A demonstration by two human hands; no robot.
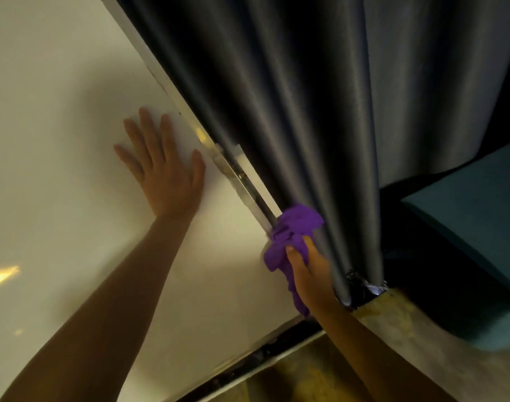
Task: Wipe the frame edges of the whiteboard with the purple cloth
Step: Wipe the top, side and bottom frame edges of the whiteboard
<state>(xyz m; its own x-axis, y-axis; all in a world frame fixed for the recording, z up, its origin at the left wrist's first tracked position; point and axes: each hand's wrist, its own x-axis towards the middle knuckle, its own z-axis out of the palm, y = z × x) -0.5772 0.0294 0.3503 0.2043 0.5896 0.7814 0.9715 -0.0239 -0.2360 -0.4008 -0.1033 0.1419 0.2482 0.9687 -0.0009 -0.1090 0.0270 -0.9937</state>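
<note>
Office: whiteboard [59, 111], dark curtain [277, 97]

The curtain [277, 111] covers the frame [187, 111] on its far side. The cloth [291, 236] hides the frame where it presses and most of the right hand's [309, 274] fingers. The whiteboard [59, 111] runs past the left edge.
</note>
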